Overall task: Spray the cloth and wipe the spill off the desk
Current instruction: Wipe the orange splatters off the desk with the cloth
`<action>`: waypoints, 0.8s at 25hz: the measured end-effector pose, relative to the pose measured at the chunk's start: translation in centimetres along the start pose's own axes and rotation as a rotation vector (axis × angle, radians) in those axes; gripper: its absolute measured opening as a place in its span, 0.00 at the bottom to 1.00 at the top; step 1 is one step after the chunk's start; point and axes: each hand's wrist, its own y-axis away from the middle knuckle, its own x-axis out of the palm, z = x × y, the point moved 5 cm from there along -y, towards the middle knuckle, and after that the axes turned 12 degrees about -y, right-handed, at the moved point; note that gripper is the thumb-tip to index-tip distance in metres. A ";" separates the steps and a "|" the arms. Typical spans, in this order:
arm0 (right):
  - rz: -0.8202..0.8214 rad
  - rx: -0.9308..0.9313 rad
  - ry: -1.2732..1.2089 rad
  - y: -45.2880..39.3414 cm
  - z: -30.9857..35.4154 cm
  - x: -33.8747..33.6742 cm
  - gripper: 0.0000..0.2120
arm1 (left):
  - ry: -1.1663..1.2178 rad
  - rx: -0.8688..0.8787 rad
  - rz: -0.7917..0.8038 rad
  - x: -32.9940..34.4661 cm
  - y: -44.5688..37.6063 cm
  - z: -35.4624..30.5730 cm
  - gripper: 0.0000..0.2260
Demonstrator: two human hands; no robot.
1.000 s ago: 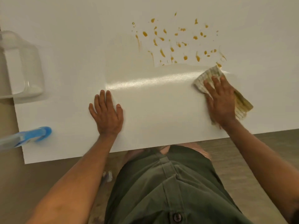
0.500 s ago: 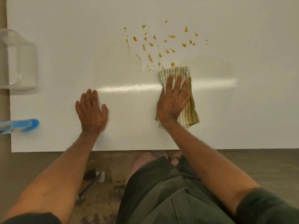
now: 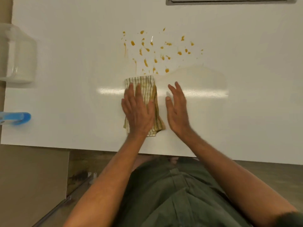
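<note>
A striped, yellow-stained cloth [image 3: 148, 89] lies folded on the white desk [image 3: 246, 120], just below the spill. The spill [image 3: 155, 51] is a scatter of orange-brown drops and streaks at the desk's middle. My left hand [image 3: 138, 112] lies flat on the cloth and presses it down, fingers pointing away from me. My right hand [image 3: 177, 110] hovers beside the cloth's right edge, off it, fingers straight and holding nothing. A damp wiped patch [image 3: 205, 82] spreads to the right of the cloth.
The blue head of a spray bottle [image 3: 18, 118] pokes in at the desk's left edge. A clear plastic jug [image 3: 16, 54] stands at the far left. A grey panel [image 3: 229, 1] sits at the desk's far edge.
The right hand slid the cloth leftwards below the spill, then let go. The left hand came over from the bare desk and now covers the cloth.
</note>
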 end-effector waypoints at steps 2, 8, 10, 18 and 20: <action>-0.164 -0.127 0.298 0.1 -3.0 -7.0 0.22 | -0.110 0.088 0.102 2.0 0.7 -3.1 0.32; -0.272 -0.140 0.696 -0.6 -8.2 -14.2 0.25 | -0.252 0.090 0.072 3.3 0.3 -1.0 0.30; -0.227 -0.136 0.787 -1.0 -8.4 -13.5 0.28 | -0.254 0.055 0.077 3.1 -0.3 -0.5 0.31; -0.227 -0.121 0.819 -1.0 -8.5 -13.4 0.31 | -0.253 -0.171 0.138 2.0 -7.4 4.7 0.32; -0.221 -0.112 0.825 -1.2 -8.6 -13.4 0.31 | -0.251 -0.226 0.137 1.5 -12.1 7.0 0.31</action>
